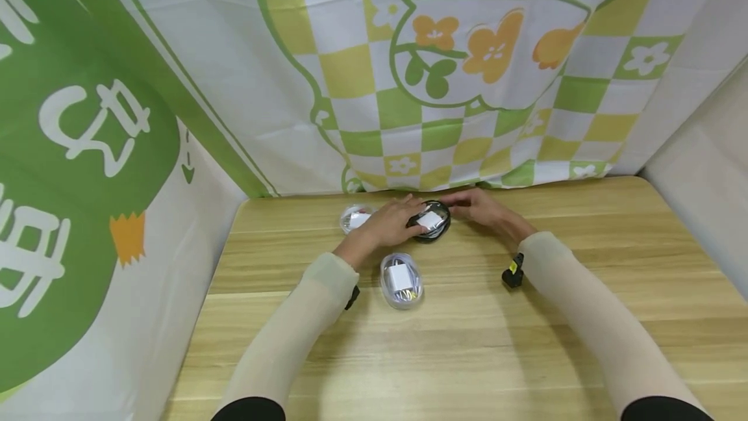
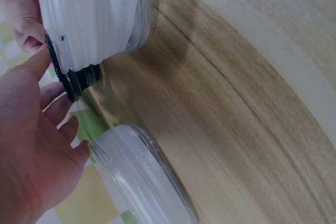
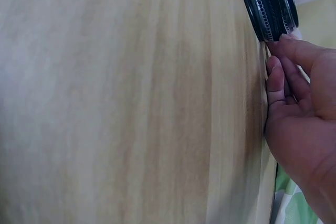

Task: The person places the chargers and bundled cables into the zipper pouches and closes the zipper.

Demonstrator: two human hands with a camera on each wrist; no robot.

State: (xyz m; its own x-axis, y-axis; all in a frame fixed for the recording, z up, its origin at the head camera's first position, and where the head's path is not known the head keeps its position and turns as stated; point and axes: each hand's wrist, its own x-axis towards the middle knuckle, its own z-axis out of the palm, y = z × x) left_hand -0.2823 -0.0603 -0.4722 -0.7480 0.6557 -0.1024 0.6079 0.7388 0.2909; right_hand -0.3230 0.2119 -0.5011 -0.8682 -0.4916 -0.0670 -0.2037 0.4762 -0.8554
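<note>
A small round clear zip pouch with black trim (image 1: pixel 431 221) sits near the table's back edge, a white label or block showing inside. My left hand (image 1: pixel 393 221) grips it from the left, thumb on the near side. From the right, my right hand (image 1: pixel 480 206) pinches its edge; the right wrist view shows thumb and fingertips at the zipped black side (image 3: pixel 270 3). A clear pouch with whitish trim (image 1: pixel 400 280) lies nearer, below the left hand. Another clear pouch (image 1: pixel 355 218) lies left of that hand and is partly hidden by it.
The wooden table (image 1: pixel 467 356) ends at the back against a patterned cloth (image 1: pixel 421 141). White and green cloth (image 1: pixel 216 239) hangs along the left side, and a pale wall (image 1: pixel 701 167) stands at the right.
</note>
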